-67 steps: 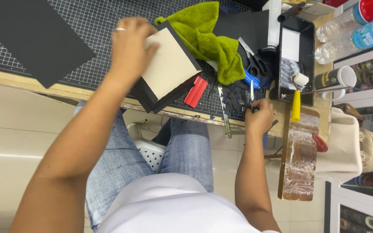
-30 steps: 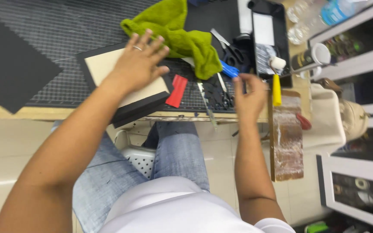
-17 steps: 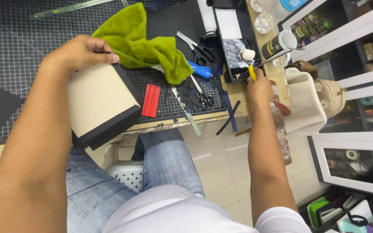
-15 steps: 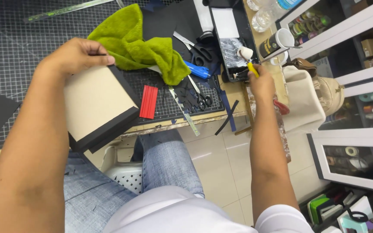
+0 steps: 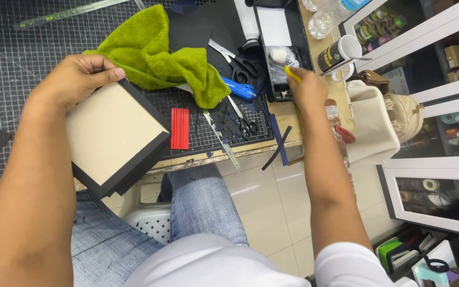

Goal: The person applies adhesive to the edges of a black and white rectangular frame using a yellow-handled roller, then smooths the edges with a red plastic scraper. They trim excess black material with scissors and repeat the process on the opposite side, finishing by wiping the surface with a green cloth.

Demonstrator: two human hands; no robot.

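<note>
Nearest, the left hand [image 5: 75, 79] grips a tan board with black edges [image 5: 115, 138] by its far corner, holding it tilted off the near edge of the cutting mat [image 5: 22, 58]; held so thinly, it could slip toward the lap. Farther off, the right hand [image 5: 306, 87] is closed around a small yellow-handled roller [image 5: 282, 61] over the black tray [image 5: 277, 48] at the mat's far right corner. A wet roller might drip on the scissors [image 5: 243, 64] or green towel [image 5: 155, 53].
</note>
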